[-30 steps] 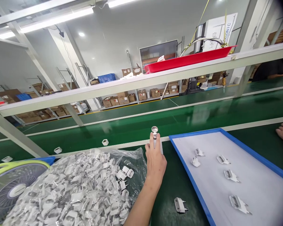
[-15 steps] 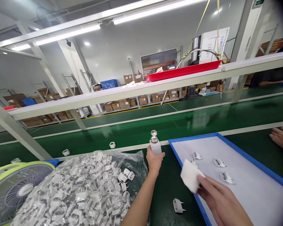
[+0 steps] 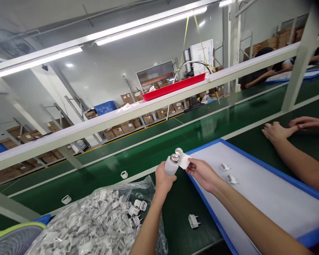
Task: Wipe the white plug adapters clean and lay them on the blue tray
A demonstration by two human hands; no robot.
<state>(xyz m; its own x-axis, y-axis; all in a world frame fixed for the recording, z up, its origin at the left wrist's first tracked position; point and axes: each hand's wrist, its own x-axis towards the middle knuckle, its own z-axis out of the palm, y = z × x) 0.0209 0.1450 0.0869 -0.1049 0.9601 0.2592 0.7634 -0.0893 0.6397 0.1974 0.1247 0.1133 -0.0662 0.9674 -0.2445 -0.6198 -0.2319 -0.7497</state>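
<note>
My left hand [image 3: 162,179] is wrapped round a small white bottle [image 3: 171,165] with a shiny metal pump top, lifted above the green bench and tilted to the right. My right hand [image 3: 202,173] pinches a small white wipe [image 3: 184,161] and holds it against the bottle's metal top. Both hands meet just left of the near corner of a blue-rimmed white tray [image 3: 215,143], where two white plug parts [image 3: 228,173] lie.
A clear bag of several white plug parts [image 3: 95,223] lies at lower left beside a fan [image 3: 13,241]. One loose plug part [image 3: 193,221] lies on the green bench. Another person's hands [image 3: 278,131] rest at the right. A white rail carries a red tray [image 3: 175,85].
The left hand has lifted and tilted the bottle. The right hand has come in from the lower right and brought the wipe up against the bottle's top. The view has swung left.
</note>
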